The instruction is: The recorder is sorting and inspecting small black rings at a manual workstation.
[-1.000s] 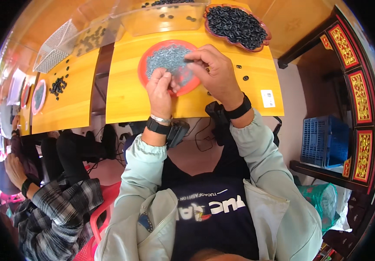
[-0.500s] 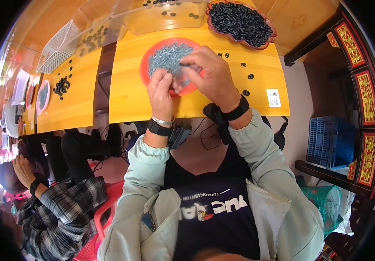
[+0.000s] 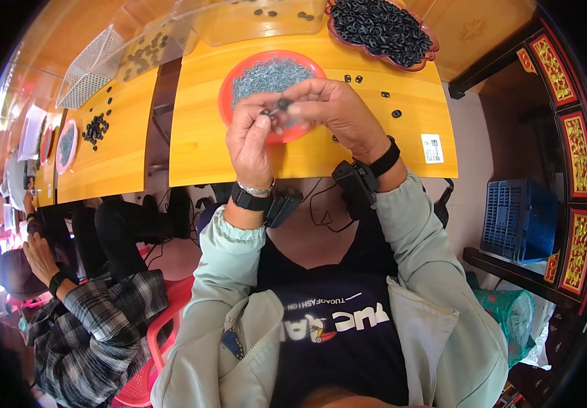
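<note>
My left hand (image 3: pixel 248 139) is closed in a pinch over the near edge of a red plate (image 3: pixel 225 102). A small black part (image 3: pixel 266 113) shows at its fingertips. My right hand (image 3: pixel 341 112) meets it from the right, its fingers pinched at a second small dark piece (image 3: pixel 284 104); motion smears those fingertips. Thin silvery metal pieces (image 3: pixel 270 76) are heaped on the plate beneath both hands. What exactly the two parts are, and whether they touch, I cannot make out.
A scalloped dish (image 3: pixel 421 66) of black ring-like parts (image 3: pixel 378 30) stands at the far right. Several loose black pieces (image 3: pixel 385 94) and a white label (image 3: pixel 432 149) lie right of the plate. A clear bin (image 3: pixel 259 28) stands behind. A co-worker's hand (image 3: pixel 38 255) is at the left.
Both hands have drawn slightly nearer each other at the fingertips, and black parts now show there. My right hand has turned flatter and shifted a little right and down.
</note>
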A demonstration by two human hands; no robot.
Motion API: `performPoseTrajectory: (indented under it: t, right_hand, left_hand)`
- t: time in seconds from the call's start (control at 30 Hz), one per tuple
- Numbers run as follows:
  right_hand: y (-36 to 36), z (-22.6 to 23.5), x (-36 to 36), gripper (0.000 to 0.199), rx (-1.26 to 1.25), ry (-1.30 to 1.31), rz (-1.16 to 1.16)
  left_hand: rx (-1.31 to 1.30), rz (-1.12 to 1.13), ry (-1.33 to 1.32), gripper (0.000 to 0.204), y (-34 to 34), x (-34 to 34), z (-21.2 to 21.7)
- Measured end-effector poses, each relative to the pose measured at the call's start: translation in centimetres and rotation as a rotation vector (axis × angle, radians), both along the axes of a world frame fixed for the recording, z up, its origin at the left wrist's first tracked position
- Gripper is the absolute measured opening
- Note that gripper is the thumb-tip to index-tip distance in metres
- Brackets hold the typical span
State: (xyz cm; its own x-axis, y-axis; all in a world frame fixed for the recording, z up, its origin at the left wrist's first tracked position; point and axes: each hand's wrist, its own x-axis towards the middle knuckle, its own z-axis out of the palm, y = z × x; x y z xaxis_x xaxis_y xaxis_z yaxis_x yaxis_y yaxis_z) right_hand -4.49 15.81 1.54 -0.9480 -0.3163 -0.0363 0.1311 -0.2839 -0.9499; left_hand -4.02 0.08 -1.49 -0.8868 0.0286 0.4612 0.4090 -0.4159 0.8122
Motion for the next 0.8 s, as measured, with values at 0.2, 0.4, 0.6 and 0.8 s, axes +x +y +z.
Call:
performPoseTrajectory:
  t: [0.2, 0.4, 0.6, 0.8]
  right_hand:
    - [-0.4, 0.1, 0.0, 0.021, -0.023, 0.042, -0.045]
    - [-0.6, -0.7, -0.4, 0.019, -0.057, 0.107, -0.122]
    - [-1.4, -1.1, -0.4, 0.023, -0.108, 0.174, -0.238]
    - [-1.7, -1.5, -0.4, 0.024, -0.116, 0.121, -0.245]
  left_hand:
    - [-0.025, -0.006, 0.013, 0.019, 0.0, 0.2, 0.0]
    - [-0.044, 0.002, -0.019, 0.021, 0.1, 0.4, 0.2]
    - [0.047, -0.018, -0.043, 0.021, 1.1, 0.8, 0.7]
    - [0.160, -0.077, -0.098, 0.020, 1.0, 0.7, 0.3]
